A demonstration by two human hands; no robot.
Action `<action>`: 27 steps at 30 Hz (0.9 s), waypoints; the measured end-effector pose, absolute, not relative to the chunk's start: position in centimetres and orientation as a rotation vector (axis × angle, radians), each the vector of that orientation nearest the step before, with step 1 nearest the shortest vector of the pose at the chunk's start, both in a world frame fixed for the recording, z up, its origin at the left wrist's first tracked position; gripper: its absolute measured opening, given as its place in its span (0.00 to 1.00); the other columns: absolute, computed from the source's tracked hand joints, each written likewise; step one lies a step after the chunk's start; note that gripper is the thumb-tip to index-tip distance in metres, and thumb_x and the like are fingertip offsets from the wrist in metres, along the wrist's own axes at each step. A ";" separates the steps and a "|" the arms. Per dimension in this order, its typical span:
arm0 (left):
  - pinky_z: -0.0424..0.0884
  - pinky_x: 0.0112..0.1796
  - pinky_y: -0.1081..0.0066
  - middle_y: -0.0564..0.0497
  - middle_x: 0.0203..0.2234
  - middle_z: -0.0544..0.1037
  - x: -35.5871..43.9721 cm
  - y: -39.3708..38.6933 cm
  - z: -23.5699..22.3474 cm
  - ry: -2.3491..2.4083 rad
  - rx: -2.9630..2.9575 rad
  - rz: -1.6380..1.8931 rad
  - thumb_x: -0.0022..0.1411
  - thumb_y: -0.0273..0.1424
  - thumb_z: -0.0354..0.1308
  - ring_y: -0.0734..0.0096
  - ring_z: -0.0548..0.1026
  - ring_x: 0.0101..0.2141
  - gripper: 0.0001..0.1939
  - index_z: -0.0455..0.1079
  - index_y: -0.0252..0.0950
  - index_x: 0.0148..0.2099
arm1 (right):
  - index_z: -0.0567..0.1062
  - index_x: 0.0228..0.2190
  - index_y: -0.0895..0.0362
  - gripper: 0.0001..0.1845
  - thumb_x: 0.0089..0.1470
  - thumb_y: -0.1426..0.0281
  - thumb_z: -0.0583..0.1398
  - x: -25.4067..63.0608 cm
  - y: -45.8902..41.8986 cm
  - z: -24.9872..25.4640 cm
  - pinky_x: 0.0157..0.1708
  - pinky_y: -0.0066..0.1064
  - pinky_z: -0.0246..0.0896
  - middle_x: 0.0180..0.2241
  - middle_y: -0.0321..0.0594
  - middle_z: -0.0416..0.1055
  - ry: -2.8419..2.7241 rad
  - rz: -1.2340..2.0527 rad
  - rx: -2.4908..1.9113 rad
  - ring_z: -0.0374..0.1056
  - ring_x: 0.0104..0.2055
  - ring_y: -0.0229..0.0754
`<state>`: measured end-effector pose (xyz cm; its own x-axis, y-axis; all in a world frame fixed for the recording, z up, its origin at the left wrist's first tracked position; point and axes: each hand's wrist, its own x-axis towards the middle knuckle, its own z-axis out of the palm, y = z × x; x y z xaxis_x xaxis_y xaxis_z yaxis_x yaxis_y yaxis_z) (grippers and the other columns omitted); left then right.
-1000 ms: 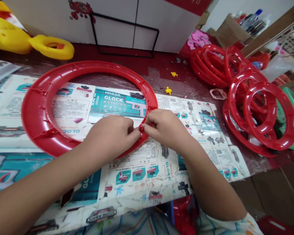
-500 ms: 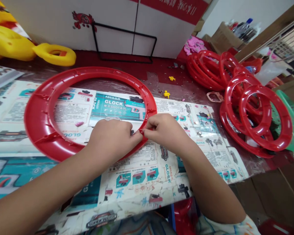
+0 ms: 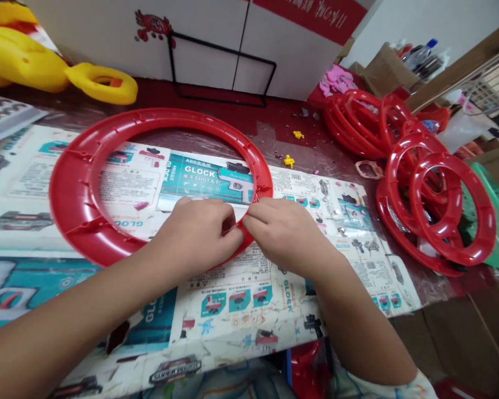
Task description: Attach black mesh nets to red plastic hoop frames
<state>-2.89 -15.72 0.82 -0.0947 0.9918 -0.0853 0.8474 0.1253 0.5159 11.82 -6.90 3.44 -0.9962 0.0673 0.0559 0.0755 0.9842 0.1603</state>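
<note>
A large red plastic ring (image 3: 77,221) lies on the printed cardboard sheet (image 3: 128,188), its ribbed, hollow side facing up. At its near right part, my left hand (image 3: 202,230) is closed with curled fingers over the rim, the thumb pointing right. Close beside it, my right hand (image 3: 280,233) is closed in a pinch at the same stretch of rim. Its fingertips are tucked down against the ring, and whatever they hold is hidden. Thin pale strands show on the rim just above the right fingers.
More red rings (image 3: 453,208) are heaped at the right, by a green translucent bag (image 3: 484,205). Small yellow pieces (image 3: 289,161) lie beyond the sheet. A yellow plastic toy part (image 3: 103,83), a black wire frame (image 3: 224,51) and a white carton (image 3: 208,22) stand at the back.
The view has shifted slightly, so everything sits a little further right. My right fingers have curled in more over the rim; both hands stay at the same part of the ring.
</note>
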 end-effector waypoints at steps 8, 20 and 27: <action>0.59 0.31 0.64 0.50 0.22 0.73 -3.1 -15.8 0.8 1.936 1.811 0.457 0.58 0.37 0.46 0.65 0.69 0.26 0.14 0.62 0.39 0.23 | 0.77 0.29 0.60 0.13 0.59 0.77 0.53 11.5 -5.9 2.4 0.32 0.32 0.52 0.31 0.42 0.73 -2.961 0.100 -0.306 0.63 0.34 0.41; 0.64 0.37 0.59 0.47 0.28 0.73 -3.4 -16.7 -0.5 1.904 2.025 0.473 0.63 0.35 0.43 0.57 0.72 0.32 0.14 0.68 0.36 0.32 | 0.75 0.29 0.62 0.09 0.57 0.76 0.55 11.4 -5.9 3.2 0.37 0.30 0.56 0.31 0.42 0.72 -2.916 0.523 -0.701 0.65 0.35 0.39; 0.63 0.35 0.62 0.47 0.28 0.74 -3.5 -16.5 -0.2 1.936 2.002 0.414 0.63 0.36 0.43 0.59 0.72 0.33 0.15 0.68 0.37 0.32 | 0.76 0.28 0.61 0.12 0.57 0.76 0.53 11.4 -6.4 3.2 0.32 0.31 0.52 0.29 0.43 0.72 -3.114 0.248 -0.575 0.63 0.32 0.40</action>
